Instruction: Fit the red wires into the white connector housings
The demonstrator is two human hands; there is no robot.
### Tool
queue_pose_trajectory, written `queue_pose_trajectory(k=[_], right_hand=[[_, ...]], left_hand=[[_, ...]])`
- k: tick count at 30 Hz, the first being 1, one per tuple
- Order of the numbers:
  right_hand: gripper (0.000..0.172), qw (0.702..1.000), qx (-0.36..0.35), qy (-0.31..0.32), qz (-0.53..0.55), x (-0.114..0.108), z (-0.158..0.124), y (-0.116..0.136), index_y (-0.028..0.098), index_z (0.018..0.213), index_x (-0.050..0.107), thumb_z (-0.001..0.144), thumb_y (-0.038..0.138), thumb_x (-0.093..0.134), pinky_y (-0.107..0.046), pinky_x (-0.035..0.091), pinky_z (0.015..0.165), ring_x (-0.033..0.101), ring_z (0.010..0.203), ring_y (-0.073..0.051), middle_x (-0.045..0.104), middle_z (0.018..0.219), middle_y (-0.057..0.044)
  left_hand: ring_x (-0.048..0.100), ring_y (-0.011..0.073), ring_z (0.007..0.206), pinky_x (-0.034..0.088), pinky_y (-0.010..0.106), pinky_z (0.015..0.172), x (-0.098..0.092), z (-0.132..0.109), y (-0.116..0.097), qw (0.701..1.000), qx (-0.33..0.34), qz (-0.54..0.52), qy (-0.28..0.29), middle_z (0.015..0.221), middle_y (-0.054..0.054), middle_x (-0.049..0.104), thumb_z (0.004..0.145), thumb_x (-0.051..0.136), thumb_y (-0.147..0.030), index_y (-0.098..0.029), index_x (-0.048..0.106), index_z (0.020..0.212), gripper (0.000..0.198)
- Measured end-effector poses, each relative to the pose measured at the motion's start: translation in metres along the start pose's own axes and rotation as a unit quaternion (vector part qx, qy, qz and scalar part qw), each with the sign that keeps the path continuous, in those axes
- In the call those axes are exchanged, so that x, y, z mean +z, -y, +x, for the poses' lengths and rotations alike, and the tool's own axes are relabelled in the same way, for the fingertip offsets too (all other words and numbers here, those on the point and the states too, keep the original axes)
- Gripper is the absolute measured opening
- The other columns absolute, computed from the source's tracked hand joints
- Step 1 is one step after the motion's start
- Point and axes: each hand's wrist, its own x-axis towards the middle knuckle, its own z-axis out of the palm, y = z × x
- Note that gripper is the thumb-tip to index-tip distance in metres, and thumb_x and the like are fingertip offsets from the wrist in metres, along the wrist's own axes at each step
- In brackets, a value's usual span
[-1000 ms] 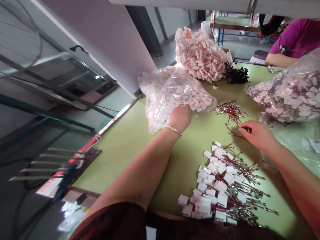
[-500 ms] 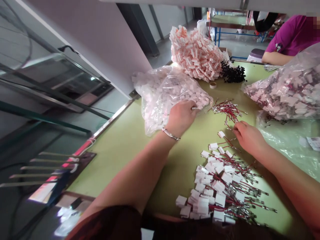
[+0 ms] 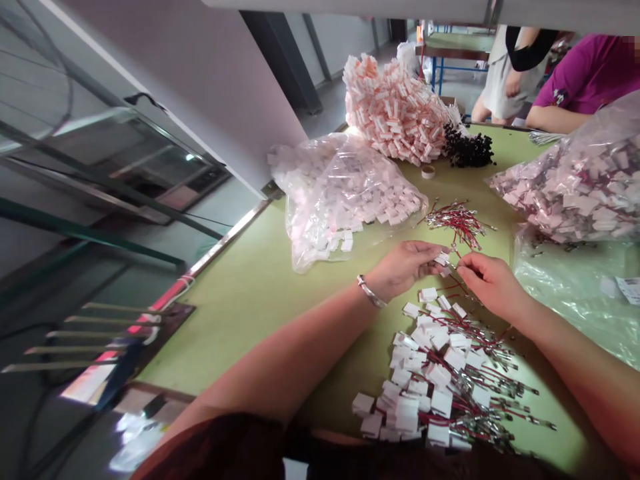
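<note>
My left hand (image 3: 407,267) is closed on a small white plastic housing (image 3: 442,259), held just above the table. Close against it, my right hand (image 3: 485,277) pinches a thin red wire with a metal terminal, its tip meeting the housing; how far it sits inside cannot be made out. Beyond my fingers lies a loose bundle of red wires (image 3: 463,223) with metal ends. Nearer to me spreads a pile of white housings with red wires (image 3: 435,373). The open clear bag of white housings (image 3: 345,193) lies to the left, beyond my left hand.
A heap of pinkish-white parts (image 3: 400,110) stands at the back beside black small parts (image 3: 470,148) and a tape roll (image 3: 428,172). A full plastic bag (image 3: 585,180) is on the right. A person in a purple sleeve (image 3: 575,73) sits across; another person stands behind.
My left hand has come from the bag toward the right and nearer, bringing a white housing to my right hand. A second person has appeared at the back.
</note>
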Motion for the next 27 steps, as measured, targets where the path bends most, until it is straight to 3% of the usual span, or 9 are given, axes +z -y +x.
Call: queue_pose_trajectory(k=[3,6,10,14,16,21,27], right_hand=[[0.014,0.999,0.029,0.003,0.022,-0.001,0.000,0.002,0.021,0.072,0.054,0.081,0.030,0.050,-0.026,0.033,0.055,0.042,0.053,-0.011,0.050,0.058,0.004],[0.020,0.986,0.100,0.057,0.122,-0.004,0.000,0.006,0.020,0.066,0.052,0.081,0.034,0.051,-0.025,0.029,0.049,0.037,0.049,-0.009,0.045,0.054,0.005],[0.025,0.935,0.211,0.115,0.262,-0.010,0.001,0.009,0.020,0.062,0.048,0.074,0.039,0.059,-0.023,0.021,0.041,0.030,0.040,-0.006,0.041,0.048,0.008],[0.029,0.882,0.269,0.162,0.353,-0.012,0.002,0.007,0.021,0.063,0.046,0.068,0.041,0.066,-0.022,0.015,0.039,0.025,0.037,-0.004,0.037,0.046,0.010],[0.032,0.891,0.254,0.158,0.341,-0.011,0.002,0.006,0.021,0.061,0.045,0.069,0.044,0.065,-0.022,0.016,0.039,0.026,0.037,-0.004,0.037,0.047,0.010],[0.028,0.978,0.122,0.070,0.153,-0.006,0.002,0.007,0.020,0.060,0.052,0.077,0.043,0.056,-0.023,0.033,0.048,0.042,0.046,-0.009,0.053,0.052,0.004],[0.032,0.998,0.044,0.036,0.020,-0.005,0.001,0.010,0.022,0.057,0.047,0.082,0.041,0.045,-0.025,0.034,0.051,0.042,0.049,-0.012,0.048,0.049,0.003]], left_hand=[[0.062,0.0060,0.061,0.050,0.021,0.072,-0.003,0.001,0.002,1.000,0.006,0.009,0.021,0.073,0.005,0.070,0.082,0.061,-0.007,-0.008,0.070,0.094,0.015],[0.064,0.0068,0.064,0.050,0.020,0.070,-0.006,0.003,0.005,0.998,0.042,0.040,0.039,0.075,0.004,0.070,0.080,0.064,-0.009,-0.011,0.069,0.097,0.018],[0.060,0.0063,0.056,0.047,0.018,0.057,-0.005,0.004,0.009,0.979,0.113,0.168,0.025,0.066,0.001,0.068,0.078,0.066,-0.015,-0.013,0.069,0.097,0.019],[0.059,0.0064,0.057,0.048,0.018,0.058,0.001,0.002,0.010,0.955,0.172,0.240,0.036,0.064,-0.001,0.065,0.077,0.064,-0.013,-0.014,0.068,0.091,0.015],[0.058,0.0060,0.057,0.047,0.018,0.056,0.004,0.001,0.011,0.953,0.170,0.245,0.053,0.062,-0.002,0.063,0.077,0.063,-0.012,-0.013,0.067,0.088,0.013],[0.054,0.0046,0.049,0.044,0.017,0.051,0.008,0.001,0.014,0.972,0.135,0.193,0.021,0.055,-0.004,0.059,0.078,0.061,-0.012,-0.012,0.062,0.086,0.008],[0.056,0.0053,0.052,0.045,0.019,0.054,0.005,0.002,0.015,0.982,0.122,0.141,0.028,0.059,-0.003,0.061,0.079,0.064,-0.016,-0.012,0.060,0.087,0.010]])
